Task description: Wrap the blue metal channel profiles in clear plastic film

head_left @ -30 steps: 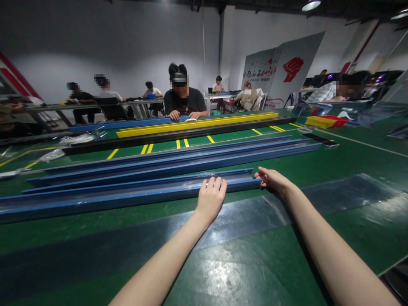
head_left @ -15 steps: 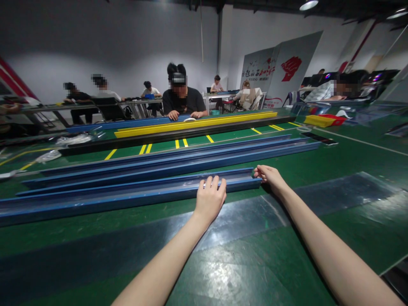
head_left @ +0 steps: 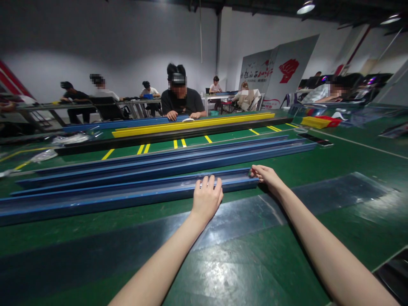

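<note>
A long blue plastic channel (head_left: 127,198) lies across the green table, its open side up. My left hand (head_left: 208,196) rests over its near wall, fingers curled over the edge into the trough and the thumb hidden. At the channel's right end my right hand (head_left: 264,174) has thumb and fingers pinched together. Whatever is between those fingertips is too small to make out. Just beyond lie more blue channels (head_left: 178,169), side by side. A clear plastic strip (head_left: 236,221) stretches flat on the table under my forearms.
Farther back are a yellow channel (head_left: 191,125) and a black channel (head_left: 178,133), with a person (head_left: 181,100) seated behind them. To the right are a phone (head_left: 315,139) and a yellow tray (head_left: 314,122). Crumpled clear plastic (head_left: 70,139) lies at left.
The view has shifted slightly, so everything appears a little farther left. Both hands keep nearly the same places on the blue channel.
</note>
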### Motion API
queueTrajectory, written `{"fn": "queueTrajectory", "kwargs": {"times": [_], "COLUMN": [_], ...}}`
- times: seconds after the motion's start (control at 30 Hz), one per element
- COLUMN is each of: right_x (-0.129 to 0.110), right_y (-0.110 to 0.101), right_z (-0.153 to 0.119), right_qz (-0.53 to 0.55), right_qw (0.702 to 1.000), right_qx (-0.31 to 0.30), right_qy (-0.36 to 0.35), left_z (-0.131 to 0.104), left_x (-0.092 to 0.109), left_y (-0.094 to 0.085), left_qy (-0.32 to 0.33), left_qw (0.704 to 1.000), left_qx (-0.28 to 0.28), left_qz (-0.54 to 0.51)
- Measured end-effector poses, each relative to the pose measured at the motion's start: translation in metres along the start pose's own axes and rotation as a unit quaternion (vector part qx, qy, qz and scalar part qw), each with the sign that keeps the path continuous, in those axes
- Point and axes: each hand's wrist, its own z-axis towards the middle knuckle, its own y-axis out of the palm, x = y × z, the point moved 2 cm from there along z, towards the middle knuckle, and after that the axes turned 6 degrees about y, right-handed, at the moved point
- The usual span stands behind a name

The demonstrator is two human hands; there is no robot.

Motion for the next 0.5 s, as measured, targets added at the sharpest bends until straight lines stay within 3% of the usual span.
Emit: {"fn": "queueTrajectory", "kwargs": {"times": [0.5], "right_x": [-0.0025], "right_y": [-0.0028], "right_z": [-0.0033], "right_qz": [-0.048], "right_qw": [0.999], "right_qx": [-0.021], "right_qy": [0.0], "left_z": [-0.0006], "left_x": [-0.0003], "left_y": [0.0014], "left_qy": [0.003], "left_qw": [1.0], "left_qx": [0.016], "left_qz": [-0.008]}}
